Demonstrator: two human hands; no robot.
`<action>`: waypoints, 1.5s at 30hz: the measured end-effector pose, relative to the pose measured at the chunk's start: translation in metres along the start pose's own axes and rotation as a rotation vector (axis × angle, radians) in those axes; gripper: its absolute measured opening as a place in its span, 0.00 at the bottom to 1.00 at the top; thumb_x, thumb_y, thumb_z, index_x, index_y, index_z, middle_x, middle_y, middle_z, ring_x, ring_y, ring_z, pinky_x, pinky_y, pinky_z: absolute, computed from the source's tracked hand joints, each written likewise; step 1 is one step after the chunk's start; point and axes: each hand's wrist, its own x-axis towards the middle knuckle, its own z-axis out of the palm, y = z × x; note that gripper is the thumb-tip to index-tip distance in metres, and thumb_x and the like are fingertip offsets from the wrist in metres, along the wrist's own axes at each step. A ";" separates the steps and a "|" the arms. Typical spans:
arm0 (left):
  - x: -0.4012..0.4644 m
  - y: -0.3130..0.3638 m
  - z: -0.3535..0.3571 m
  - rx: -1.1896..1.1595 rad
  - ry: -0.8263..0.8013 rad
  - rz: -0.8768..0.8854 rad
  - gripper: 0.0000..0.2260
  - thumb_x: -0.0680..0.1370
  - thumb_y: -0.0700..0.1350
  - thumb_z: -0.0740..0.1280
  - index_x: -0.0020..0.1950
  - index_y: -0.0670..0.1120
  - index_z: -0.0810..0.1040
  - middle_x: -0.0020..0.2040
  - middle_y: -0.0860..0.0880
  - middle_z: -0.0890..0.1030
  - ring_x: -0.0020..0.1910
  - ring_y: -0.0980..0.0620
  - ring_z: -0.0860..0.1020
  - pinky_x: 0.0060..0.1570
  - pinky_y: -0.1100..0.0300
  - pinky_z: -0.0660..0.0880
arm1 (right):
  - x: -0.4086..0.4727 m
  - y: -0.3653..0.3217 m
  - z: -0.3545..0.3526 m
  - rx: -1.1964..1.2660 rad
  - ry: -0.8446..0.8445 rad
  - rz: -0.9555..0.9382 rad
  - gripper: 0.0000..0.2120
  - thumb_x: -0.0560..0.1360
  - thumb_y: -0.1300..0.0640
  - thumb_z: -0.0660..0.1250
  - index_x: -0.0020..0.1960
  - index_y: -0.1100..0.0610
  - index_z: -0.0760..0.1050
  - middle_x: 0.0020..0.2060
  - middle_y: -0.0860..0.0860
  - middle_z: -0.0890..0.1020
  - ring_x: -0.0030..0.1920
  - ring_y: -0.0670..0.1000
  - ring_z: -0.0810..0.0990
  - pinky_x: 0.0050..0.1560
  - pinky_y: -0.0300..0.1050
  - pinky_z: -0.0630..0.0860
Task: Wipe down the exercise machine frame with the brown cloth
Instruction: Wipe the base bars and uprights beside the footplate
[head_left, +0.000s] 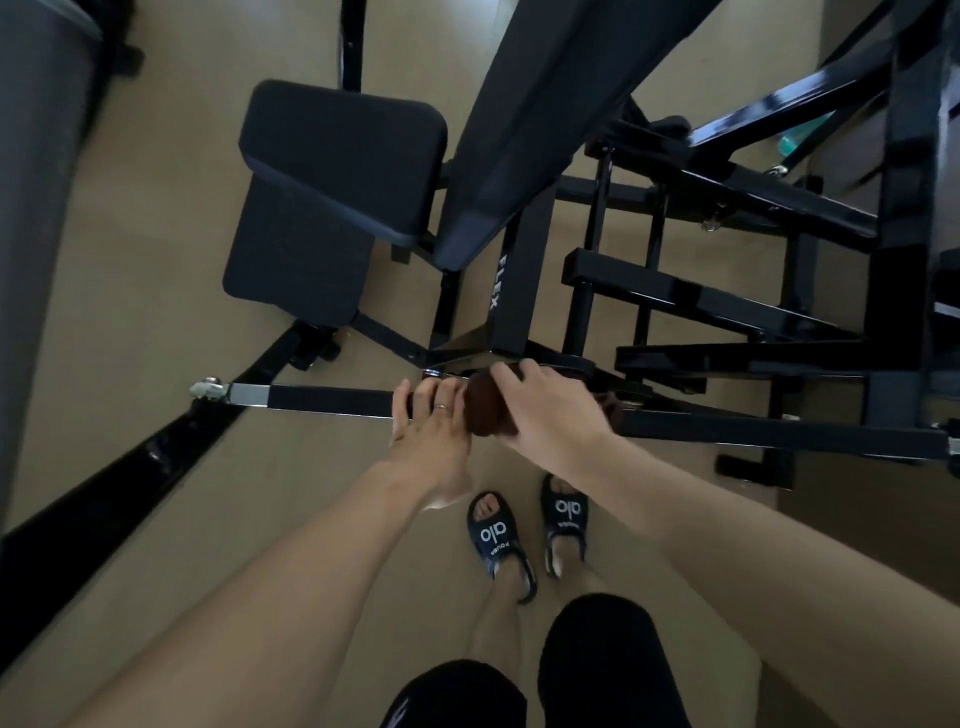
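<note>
A black exercise machine frame fills the upper half of the head view, and its horizontal bar (327, 401) runs across the middle. The brown cloth (485, 410) is bunched on that bar. My right hand (545, 410) grips the cloth and presses it onto the bar. My left hand (428, 421), with a ring on one finger, holds the bar just left of the cloth, its fingers curled over the top. The cloth's right part is hidden under my right hand.
A padded black seat (332, 197) and a slanted back pad (519, 130) stand beyond the bar. More black crossbars (727, 296) crowd the right side. A long black floor rail (130, 467) runs at the left. My feet in dark slippers (498, 535) stand on tan floor below the bar.
</note>
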 end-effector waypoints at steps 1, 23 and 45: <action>-0.001 0.000 0.000 0.018 -0.008 0.004 0.44 0.72 0.48 0.69 0.82 0.42 0.50 0.79 0.44 0.52 0.80 0.39 0.44 0.78 0.39 0.34 | 0.009 -0.011 0.003 -0.005 0.015 0.002 0.33 0.72 0.43 0.76 0.70 0.50 0.64 0.56 0.53 0.79 0.53 0.56 0.81 0.44 0.49 0.74; -0.027 -0.108 0.033 -0.348 0.251 -0.579 0.54 0.68 0.39 0.73 0.83 0.49 0.39 0.81 0.48 0.31 0.81 0.45 0.33 0.78 0.45 0.62 | 0.002 -0.009 -0.011 -0.112 -0.031 -0.060 0.30 0.76 0.46 0.74 0.72 0.51 0.64 0.56 0.52 0.79 0.47 0.51 0.82 0.42 0.44 0.76; -0.057 -0.154 0.033 -0.264 0.253 -0.579 0.47 0.73 0.39 0.71 0.84 0.43 0.45 0.84 0.44 0.44 0.83 0.49 0.47 0.80 0.55 0.48 | 0.008 -0.024 -0.001 -0.236 0.019 -0.062 0.33 0.73 0.47 0.77 0.70 0.53 0.65 0.51 0.53 0.79 0.46 0.53 0.82 0.39 0.45 0.77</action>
